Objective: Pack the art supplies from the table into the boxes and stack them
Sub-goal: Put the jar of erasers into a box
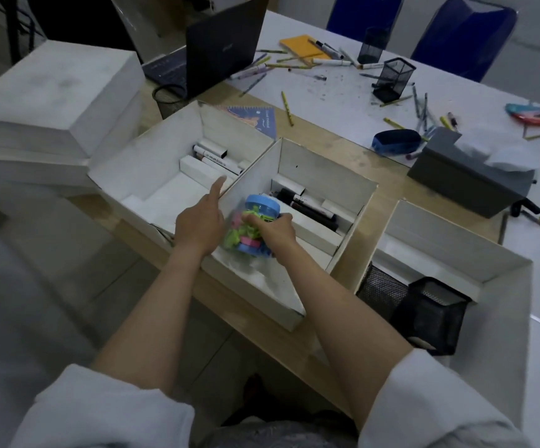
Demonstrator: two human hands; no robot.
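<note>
The right hand (276, 232) grasps a clear jar (255, 226) with a blue lid, fingers curled over it, inside the middle box (323, 176). The left hand (199, 223), fingers relaxed, rests against that box's left wall.

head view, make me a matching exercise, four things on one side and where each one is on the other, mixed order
Things:
1. clear jar with a blue lid
2. black mesh pen cup
3. orange notepad
4. blue spiral notebook

Places:
A. far end of the table, among loose pens
B. in the right-most open box
C. held by the right hand over the middle box
D. flat on the table behind the open boxes

Pairs: 1-C, 2-B, 3-A, 4-D
</note>
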